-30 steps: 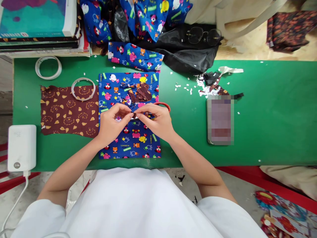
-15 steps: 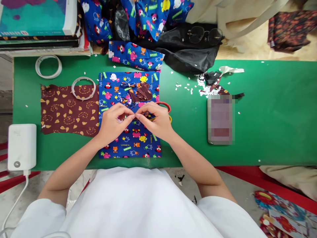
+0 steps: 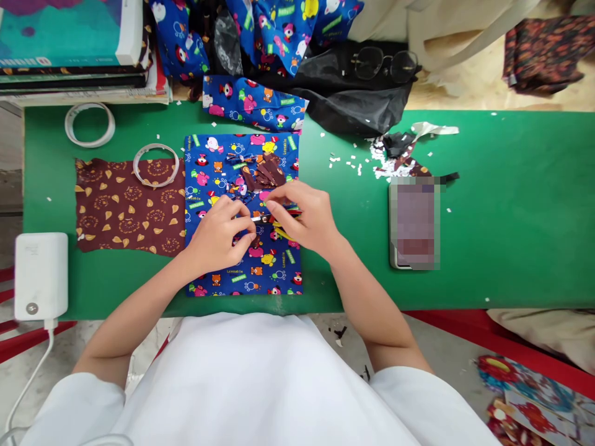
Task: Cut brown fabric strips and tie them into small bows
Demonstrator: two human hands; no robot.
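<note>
Touching scissors [image 3: 288, 212], right hand [image 3: 310, 218], blue cloth [image 3: 204, 179]

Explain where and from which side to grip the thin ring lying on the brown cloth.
Pinch the ring by its thin wall from straight above, one finger inside the open centre, thumb outside. It lies flat, partly on the brown cloth, partly on the green table, so no edge is lifted to slide under. The arc beside the blue cloth is probably handiest, nearest the left hand.
</note>
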